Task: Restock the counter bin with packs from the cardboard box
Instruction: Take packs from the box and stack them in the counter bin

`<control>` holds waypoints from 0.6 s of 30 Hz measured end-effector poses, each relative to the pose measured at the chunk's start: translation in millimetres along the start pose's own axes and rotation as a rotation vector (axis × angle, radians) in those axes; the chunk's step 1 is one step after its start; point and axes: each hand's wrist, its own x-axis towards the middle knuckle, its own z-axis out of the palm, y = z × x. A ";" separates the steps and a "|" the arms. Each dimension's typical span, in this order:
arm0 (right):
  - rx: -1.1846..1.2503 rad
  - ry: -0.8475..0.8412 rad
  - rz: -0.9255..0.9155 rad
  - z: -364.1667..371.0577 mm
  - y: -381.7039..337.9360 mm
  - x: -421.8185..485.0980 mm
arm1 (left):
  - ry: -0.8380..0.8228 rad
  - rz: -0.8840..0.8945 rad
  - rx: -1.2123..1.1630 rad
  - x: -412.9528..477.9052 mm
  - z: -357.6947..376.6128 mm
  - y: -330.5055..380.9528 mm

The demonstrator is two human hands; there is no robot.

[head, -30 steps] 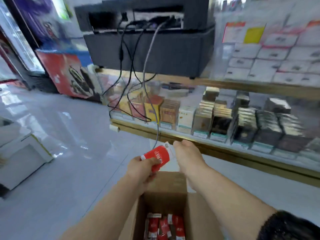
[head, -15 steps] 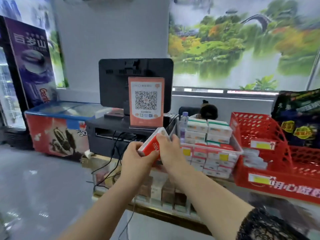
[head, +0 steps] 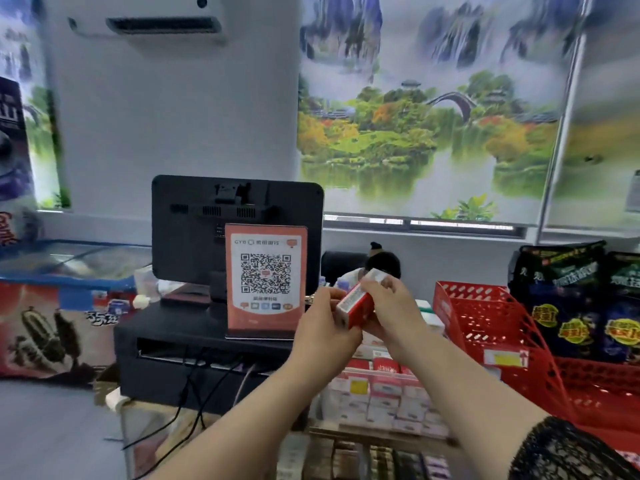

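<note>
I hold a red and white pack [head: 356, 303] between both hands above the counter bin. My left hand [head: 323, 332] grips its lower left end. My right hand [head: 394, 308] curls over its upper right side. Below my hands sits the clear counter bin [head: 377, 400], filled with several red and white packs stacked in rows. The cardboard box is out of view.
A black monitor [head: 239, 226] with an orange QR-code sign [head: 266, 280] stands to the left on a black cash drawer [head: 194, 358]. A red plastic basket [head: 491, 327] sits to the right, with dark snack bags [head: 568, 296] behind it. Glass display shelves lie below.
The view rose from the cardboard box on the floor to the counter. Both hands carried the pack up and to the right, over the bin.
</note>
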 end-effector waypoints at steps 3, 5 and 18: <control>-0.014 0.065 -0.021 -2.2 7.8 23.4 | -0.077 0.004 -0.058 15.6 -16.2 -9.0; -0.112 0.154 -0.024 -5.0 18.9 40.0 | -0.032 0.018 -0.101 23.2 -31.0 -14.8; -1.110 0.000 0.026 16.2 101.1 118.5 | 0.285 0.016 -0.136 44.7 -61.3 -46.9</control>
